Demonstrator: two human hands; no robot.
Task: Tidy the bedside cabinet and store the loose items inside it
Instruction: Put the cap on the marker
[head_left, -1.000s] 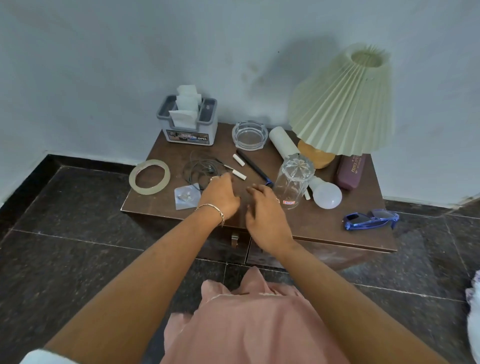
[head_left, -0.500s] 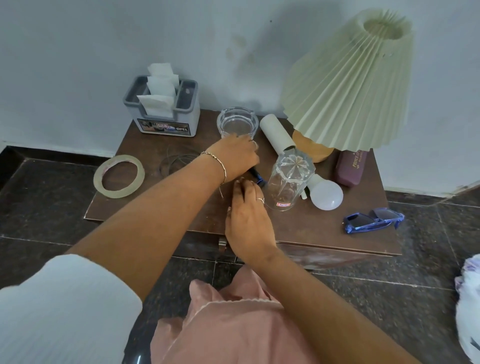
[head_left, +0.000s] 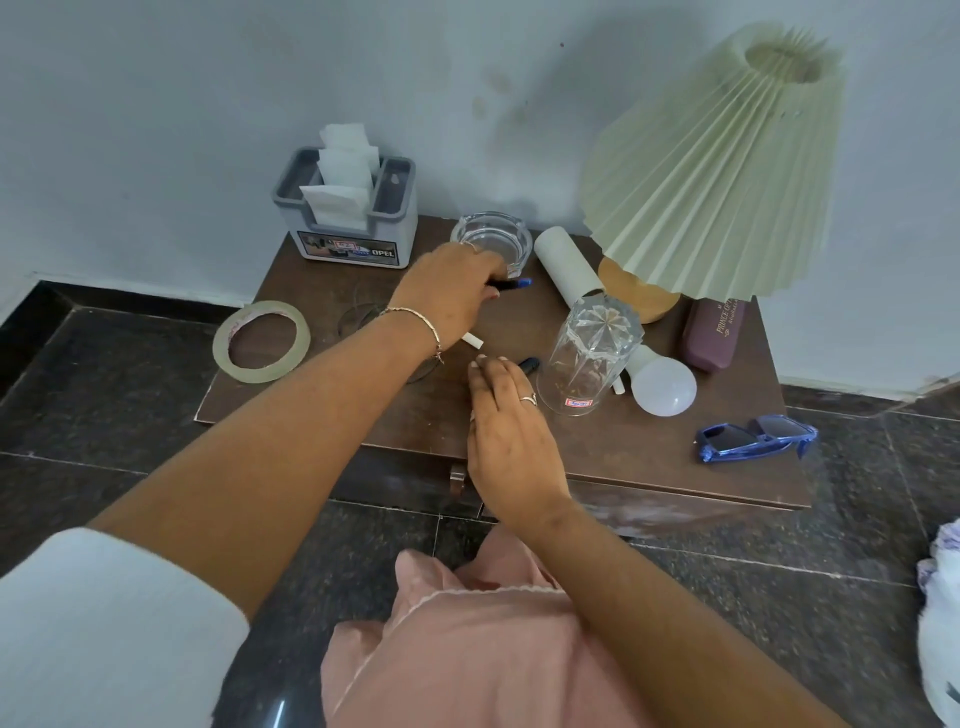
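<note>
- The right hand (head_left: 511, 431) lies nearest, at the 6 o'clock edge of the counter (head_left: 623, 457). It is palm down with the fingers straight and together, holding nothing, and the wrist is low above the drawer handle (head_left: 457, 475).
- Just past its fingertips, at 1 o'clock, the end of a dark pen (head_left: 529, 365) shows. Whether the fingers touch it I cannot tell. It looks light, stiff and apt to roll, so a pinch across the barrel should serve best.
- At 3 o'clock of that pen stands an upturned glass (head_left: 592, 358), which looks heavy, slick and breakable. I would take it round the wall. A bulb (head_left: 662, 387) lies just beside it at 3 o'clock, round and probably thin-walled, so it wants cradling, not squeezing.
- A short white stick (head_left: 474, 341) lies between the two hands. It is likely light and brittle.
- The left hand (head_left: 452, 291) reaches to the counter's middle, its forearm coming in from 7 o'clock. The knuckles are up and the fingers curl round a blue-tipped pen (head_left: 519, 283), whose end pokes out toward 3 o'clock.
- At 12 o'clock of that hand sits a glass ashtray (head_left: 493, 236). It is likely dense and chippable, and best lifted by its thick rim.
- A tape roll (head_left: 262, 309) overhangs the 9 o'clock edge, and sunglasses (head_left: 727, 436) lie at 4 o'clock.
</note>
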